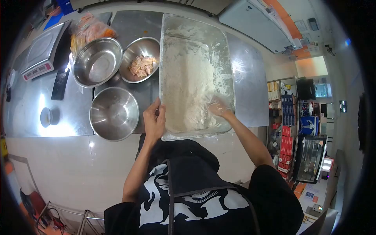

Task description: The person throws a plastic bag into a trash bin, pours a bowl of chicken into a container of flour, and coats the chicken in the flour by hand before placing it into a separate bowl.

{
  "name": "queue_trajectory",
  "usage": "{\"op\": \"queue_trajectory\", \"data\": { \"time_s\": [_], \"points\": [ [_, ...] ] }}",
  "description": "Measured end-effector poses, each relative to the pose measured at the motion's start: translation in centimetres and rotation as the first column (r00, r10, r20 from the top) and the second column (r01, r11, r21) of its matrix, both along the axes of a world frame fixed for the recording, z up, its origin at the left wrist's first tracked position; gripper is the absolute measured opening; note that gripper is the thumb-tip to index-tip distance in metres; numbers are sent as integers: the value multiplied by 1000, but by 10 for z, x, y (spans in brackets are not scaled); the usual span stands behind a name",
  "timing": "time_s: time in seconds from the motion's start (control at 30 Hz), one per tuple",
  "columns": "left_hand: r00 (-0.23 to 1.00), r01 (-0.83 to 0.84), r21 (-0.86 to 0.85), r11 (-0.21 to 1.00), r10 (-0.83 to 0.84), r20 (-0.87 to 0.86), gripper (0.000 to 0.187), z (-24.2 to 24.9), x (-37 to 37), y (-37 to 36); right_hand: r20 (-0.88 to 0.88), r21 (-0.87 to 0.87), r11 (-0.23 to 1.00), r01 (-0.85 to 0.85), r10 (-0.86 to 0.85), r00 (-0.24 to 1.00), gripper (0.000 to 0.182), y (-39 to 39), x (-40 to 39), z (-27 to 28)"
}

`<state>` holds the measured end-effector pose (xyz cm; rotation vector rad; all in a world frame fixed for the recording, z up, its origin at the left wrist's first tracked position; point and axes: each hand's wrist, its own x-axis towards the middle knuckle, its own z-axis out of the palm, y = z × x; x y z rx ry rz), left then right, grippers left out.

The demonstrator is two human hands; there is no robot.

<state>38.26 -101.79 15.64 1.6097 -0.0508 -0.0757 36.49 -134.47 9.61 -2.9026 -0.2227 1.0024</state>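
Observation:
A large rectangular metal pan dusted with flour lies lengthwise in front of me. White flour covers its bottom, heaped unevenly. My left hand grips the pan's left rim near its front corner, thumb and fingers at the edge. Inside the pan, at the right front, my right hand touches the flour. It seems to wear a clear plastic glove, and its fingers are blurred by motion and partly lost against the flour. Left of the pan, a steel bowl holds small pieces of raw meat.
Two more steel bowls, one at the back and one in front, stand to the left. Farther left are a scale, a black flat object, plastic bags and a small white dish. A white freezer stands beyond the table.

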Motion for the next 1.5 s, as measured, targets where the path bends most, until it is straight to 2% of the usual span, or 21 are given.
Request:
{"op": "queue_trajectory", "data": {
  "time_s": [0.03,0.07,0.1,0.13,0.23,0.27,0.33,0.37,0.43,0.57,0.63,0.67,0.73,0.8,0.93,0.97,1.0,1.23,1.3,1.43,1.5],
  "points": [
    [1000,9,-8,1000,-8,9,36,2,0,1,-103,-102,978,180,-190,976,34,-28,-3,-36],
    [1000,2,-4,1000,-2,13,36,0,0,1,-101,-97,980,174,-184,978,34,-56,-23,-61],
    [1000,15,9,1000,-15,1,35,-3,0,1,-157,315,897,311,-273,949,34,-85,-52,-81],
    [1000,22,20,1000,-21,-14,35,-5,1,1,-252,656,637,404,-320,913,39,-96,-67,-90],
    [1000,27,-25,999,-27,3,31,2,1,1,-344,168,797,580,-504,792,38,83,-9,62],
    [998,58,23,998,-57,-38,29,2,2,4,-346,175,805,566,-488,801,38,86,-6,51],
    [999,45,28,999,-44,-22,29,1,3,3,-680,533,282,797,-418,603,43,97,-1,32],
    [999,47,23,999,-47,-6,28,1,2,3,-683,535,284,795,-408,606,43,107,5,31],
    [999,49,13,999,-49,-16,29,1,1,3,-611,490,514,704,-373,698,46,132,25,31],
    [998,51,24,998,-52,43,28,1,1,4,-732,417,306,856,-446,516,53,141,36,16],
    [999,30,15,999,-30,41,28,2,4,4,-413,591,572,569,-392,822,60,124,35,-13],
    [999,33,4,999,-33,26,25,3,3,4,-413,588,583,561,-380,828,60,130,36,6],
    [1000,21,-3,1000,-21,2,22,5,2,6,-431,814,55,578,-609,666,49,142,33,53],
    [998,53,-25,998,-53,-14,21,5,3,7,-537,771,18,636,-519,665,49,121,44,82],
    [998,48,-30,998,-47,29,21,2,3,5,-276,862,255,438,-488,828,50,83,54,103],
    [999,40,-37,999,-39,29,21,1,3,5,30,653,692,306,-428,903,49,73,56,110],
    [999,31,-43,999,-30,29,21,0,3,4,271,256,955,148,-218,937,48,65,57,115],
    [999,32,-42,999,-32,8,21,-1,3,5,274,436,886,156,-296,915,47,29,42,105],
    [1000,13,-33,999,-13,26,23,0,3,5,119,677,707,202,-377,919,50,56,48,138],
    [998,30,-26,999,-29,49,28,-5,2,6,173,813,580,43,-311,935,46,58,47,151],
    [997,11,-5,1000,-11,71,32,-7,2,5,436,188,980,69,-146,888,47,20,39,127]
  ]
}}
